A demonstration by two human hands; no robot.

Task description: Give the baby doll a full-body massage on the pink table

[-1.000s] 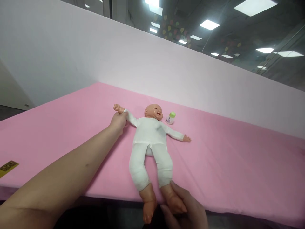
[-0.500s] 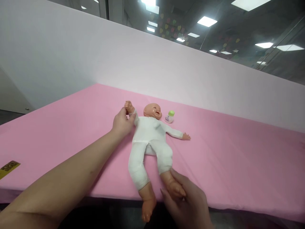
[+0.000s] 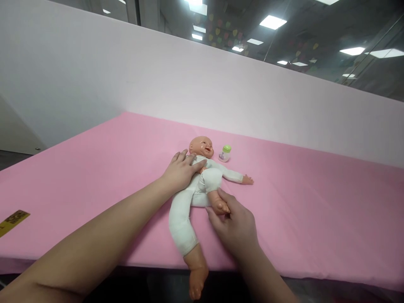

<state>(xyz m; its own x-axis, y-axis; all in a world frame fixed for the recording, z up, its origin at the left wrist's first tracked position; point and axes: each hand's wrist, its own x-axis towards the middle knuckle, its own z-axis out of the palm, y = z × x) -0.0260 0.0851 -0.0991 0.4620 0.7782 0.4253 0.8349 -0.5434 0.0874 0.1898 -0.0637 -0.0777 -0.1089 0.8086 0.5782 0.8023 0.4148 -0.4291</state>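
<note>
A baby doll point(image 3: 182, 216) in a white suit lies on its back, head away from me. My left hand point(image 3: 181, 170) holds one of its arms folded across the chest, palm over the arm and fingers spread. The doll's small hand peeks out under my thumb; most of that arm is hidden. My right hand point(image 3: 235, 219) grips the doll's lower leg near the foot, with the knee bent up over the belly. The other leg is stretched out past the front edge, and the other arm points right. Beside the doll's head stands a small bottle point(image 3: 225, 154) with a green cap.
The doll rests on a pink padded table point(image 3: 303, 210). A white wall point(image 3: 202, 84) rises along the back, with glass above it reflecting ceiling lights. A yellow and black label point(image 3: 14, 222) is stuck near the left front.
My left hand has brought the doll's arm from out at the side across its chest. My right hand has pushed the leg up, bending the knee toward the belly.
</note>
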